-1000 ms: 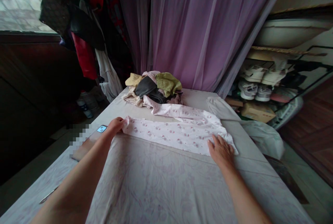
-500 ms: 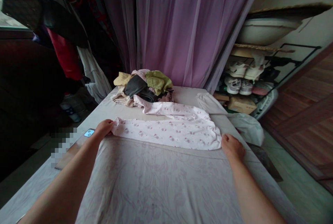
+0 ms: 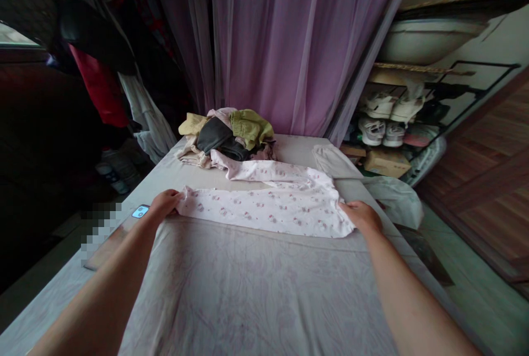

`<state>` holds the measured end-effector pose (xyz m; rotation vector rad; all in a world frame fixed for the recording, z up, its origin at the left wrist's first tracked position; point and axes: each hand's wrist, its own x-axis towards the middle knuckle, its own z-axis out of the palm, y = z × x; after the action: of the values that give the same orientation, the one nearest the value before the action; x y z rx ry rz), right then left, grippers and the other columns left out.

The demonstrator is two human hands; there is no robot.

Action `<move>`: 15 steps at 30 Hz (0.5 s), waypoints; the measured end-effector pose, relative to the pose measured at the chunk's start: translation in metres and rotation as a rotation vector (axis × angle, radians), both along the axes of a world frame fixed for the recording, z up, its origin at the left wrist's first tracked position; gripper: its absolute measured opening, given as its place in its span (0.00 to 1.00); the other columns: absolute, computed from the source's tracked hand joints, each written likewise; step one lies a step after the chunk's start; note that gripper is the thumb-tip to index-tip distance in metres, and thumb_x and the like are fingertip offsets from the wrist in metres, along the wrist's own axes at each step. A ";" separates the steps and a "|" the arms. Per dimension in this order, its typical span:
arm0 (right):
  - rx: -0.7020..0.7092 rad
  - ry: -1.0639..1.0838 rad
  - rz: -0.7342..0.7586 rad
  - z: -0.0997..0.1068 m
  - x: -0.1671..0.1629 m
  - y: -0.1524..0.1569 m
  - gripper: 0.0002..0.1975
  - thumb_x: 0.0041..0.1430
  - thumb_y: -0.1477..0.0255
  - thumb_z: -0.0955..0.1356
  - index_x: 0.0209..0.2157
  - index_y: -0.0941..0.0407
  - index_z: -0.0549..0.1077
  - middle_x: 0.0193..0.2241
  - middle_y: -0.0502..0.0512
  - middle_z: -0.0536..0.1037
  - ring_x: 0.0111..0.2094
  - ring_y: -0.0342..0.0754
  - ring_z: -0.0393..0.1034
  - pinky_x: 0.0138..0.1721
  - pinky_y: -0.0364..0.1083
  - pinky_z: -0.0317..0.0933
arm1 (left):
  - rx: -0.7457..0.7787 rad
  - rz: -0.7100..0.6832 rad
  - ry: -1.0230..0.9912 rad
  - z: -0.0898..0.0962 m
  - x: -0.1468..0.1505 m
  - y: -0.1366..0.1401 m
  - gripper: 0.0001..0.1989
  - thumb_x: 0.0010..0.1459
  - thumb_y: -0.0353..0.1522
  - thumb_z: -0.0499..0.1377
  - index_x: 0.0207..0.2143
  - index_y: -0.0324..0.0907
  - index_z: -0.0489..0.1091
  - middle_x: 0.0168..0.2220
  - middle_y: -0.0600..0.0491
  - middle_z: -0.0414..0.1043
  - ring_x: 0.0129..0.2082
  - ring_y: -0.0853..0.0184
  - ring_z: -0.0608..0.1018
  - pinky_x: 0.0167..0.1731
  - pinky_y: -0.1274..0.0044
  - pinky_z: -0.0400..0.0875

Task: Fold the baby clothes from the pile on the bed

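Note:
A pair of pale pink printed pants [image 3: 264,207] lies spread across the cloth-covered surface [image 3: 256,284], one leg nearer me and the other bent away behind it. My left hand [image 3: 166,203] pinches the cuff of the near leg at its left end. At the waist end on the right, my right hand [image 3: 363,216] has its fingers closed on the edge of the fabric. Behind the pants sits a heap of clothes [image 3: 223,135] in yellow, dark grey, green and pink, touching the far leg's cuff.
A phone [image 3: 119,235] lies by the left edge, beside my left forearm. White cloth [image 3: 334,162] rests at the far right corner. Purple curtains [image 3: 264,42] hang behind. To the right stand a rack with shoes [image 3: 378,105] and a plastic bag [image 3: 392,199].
My right hand has moved from the near waist corner a little away from me and left along the waist edge. My left hand keeps its hold on the cuff.

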<state>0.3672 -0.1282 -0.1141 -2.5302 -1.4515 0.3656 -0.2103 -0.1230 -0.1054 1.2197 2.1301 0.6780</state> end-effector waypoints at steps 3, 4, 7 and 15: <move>0.051 0.057 0.058 -0.006 0.007 0.005 0.18 0.55 0.55 0.66 0.35 0.54 0.80 0.35 0.57 0.82 0.34 0.51 0.76 0.28 0.42 0.61 | 0.000 0.010 0.002 -0.002 -0.001 0.001 0.15 0.49 0.45 0.55 0.27 0.42 0.69 0.16 0.56 0.66 0.17 0.67 0.70 0.18 0.79 0.62; 0.072 0.073 0.063 -0.007 0.007 0.006 0.18 0.55 0.56 0.66 0.35 0.55 0.79 0.34 0.57 0.82 0.34 0.51 0.75 0.28 0.42 0.61 | -0.001 0.012 0.003 -0.002 -0.001 0.001 0.15 0.49 0.45 0.55 0.27 0.42 0.69 0.17 0.56 0.66 0.18 0.67 0.70 0.19 0.78 0.63; 0.085 0.109 0.088 -0.008 0.005 0.007 0.19 0.56 0.57 0.66 0.37 0.57 0.79 0.35 0.58 0.82 0.33 0.51 0.75 0.28 0.42 0.61 | 0.001 0.016 0.014 -0.003 -0.002 0.001 0.16 0.48 0.45 0.55 0.28 0.42 0.70 0.17 0.56 0.66 0.17 0.67 0.70 0.18 0.79 0.62; 0.079 -0.239 -0.071 0.007 0.006 -0.006 0.23 0.63 0.61 0.59 0.48 0.58 0.77 0.40 0.66 0.80 0.38 0.58 0.75 0.34 0.48 0.64 | 0.002 0.057 0.046 -0.002 -0.001 0.001 0.16 0.52 0.46 0.54 0.28 0.42 0.68 0.17 0.56 0.66 0.18 0.66 0.71 0.18 0.78 0.61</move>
<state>0.3729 -0.1343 -0.1071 -2.6243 -1.4169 -0.0071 -0.2114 -0.1225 -0.1077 1.1898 2.2105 0.6826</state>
